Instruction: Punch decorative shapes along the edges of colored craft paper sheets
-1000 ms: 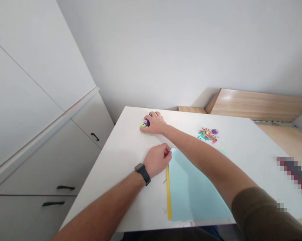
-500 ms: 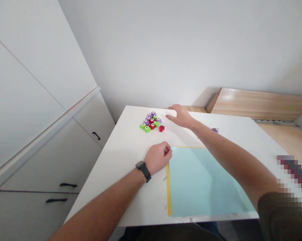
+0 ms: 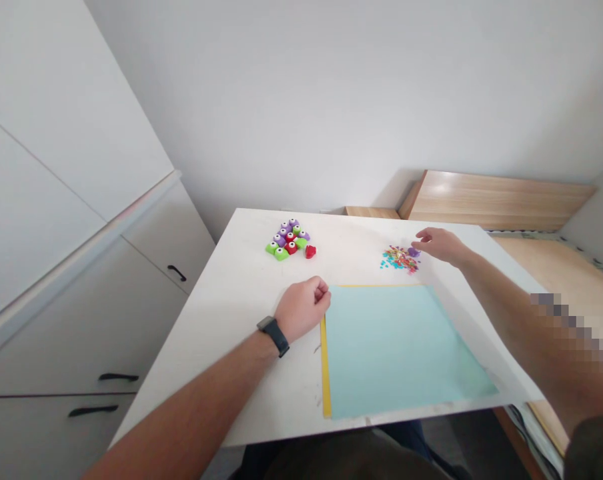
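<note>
My left hand (image 3: 303, 309), with a dark watch on its wrist, rests on the table at the back left corner of a light blue sheet (image 3: 396, 350). Its fingers are curled closed, with nothing visible in them. At the back right, my right hand (image 3: 442, 245) reaches to a purple eye toy (image 3: 414, 252). Thumb and fingers are apart beside this toy; whether they touch it I cannot tell. Just left of that hand lies a scattered pile of small colourful pieces (image 3: 399, 259). Purple, green and red eye toys (image 3: 283, 235) form a cluster at the back left, with a red one (image 3: 310, 251) at its right edge.
A yellow sheet (image 3: 325, 373) shows along the blue sheet's left and back edges. The white table (image 3: 206, 320) stands near a wall. White cabinets (image 3: 71, 307) with black handles are on the left. A wooden headboard (image 3: 496, 200) and bed are on the right.
My right hand has swung from near the eye toy cluster to the right, over to the lone purple toy. The colourful pile has come into view. My left hand keeps its place by the sheet's corner.
</note>
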### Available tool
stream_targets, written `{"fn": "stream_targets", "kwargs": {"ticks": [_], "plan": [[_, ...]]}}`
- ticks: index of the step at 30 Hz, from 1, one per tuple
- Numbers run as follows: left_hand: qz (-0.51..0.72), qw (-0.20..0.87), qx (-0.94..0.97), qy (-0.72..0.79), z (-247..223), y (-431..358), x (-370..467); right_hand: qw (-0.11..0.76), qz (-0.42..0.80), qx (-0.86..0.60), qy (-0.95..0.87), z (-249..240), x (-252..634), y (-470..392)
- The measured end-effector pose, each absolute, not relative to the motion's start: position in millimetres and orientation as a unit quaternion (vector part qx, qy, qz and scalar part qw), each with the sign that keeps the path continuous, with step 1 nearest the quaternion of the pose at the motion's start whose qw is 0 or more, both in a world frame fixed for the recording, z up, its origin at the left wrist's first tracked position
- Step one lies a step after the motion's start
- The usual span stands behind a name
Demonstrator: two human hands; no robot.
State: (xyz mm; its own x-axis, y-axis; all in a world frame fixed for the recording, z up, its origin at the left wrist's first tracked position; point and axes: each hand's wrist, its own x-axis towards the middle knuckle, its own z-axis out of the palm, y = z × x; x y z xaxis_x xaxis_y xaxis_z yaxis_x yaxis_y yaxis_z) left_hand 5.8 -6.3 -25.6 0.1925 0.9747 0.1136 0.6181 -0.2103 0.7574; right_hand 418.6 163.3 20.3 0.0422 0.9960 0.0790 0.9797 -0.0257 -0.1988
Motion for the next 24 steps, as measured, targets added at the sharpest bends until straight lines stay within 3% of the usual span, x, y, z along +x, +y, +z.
{"fn": "stream_targets", "kwargs": {"ticks": [5,14,24], "plan": [[0.307,0.294,0.714,0.556,-26,-6,6,0.051,0.041,-0.724,-0.687,12,424,157],[0.305,0.293,0.715,0.557,-24,-7,6,0.052,-0.009,-0.737,-0.674,31,407,194],[0.307,0.299,0.715,0.552,-23,-7,7,-0.013,0.040,-0.742,-0.669,19,428,184]]}}
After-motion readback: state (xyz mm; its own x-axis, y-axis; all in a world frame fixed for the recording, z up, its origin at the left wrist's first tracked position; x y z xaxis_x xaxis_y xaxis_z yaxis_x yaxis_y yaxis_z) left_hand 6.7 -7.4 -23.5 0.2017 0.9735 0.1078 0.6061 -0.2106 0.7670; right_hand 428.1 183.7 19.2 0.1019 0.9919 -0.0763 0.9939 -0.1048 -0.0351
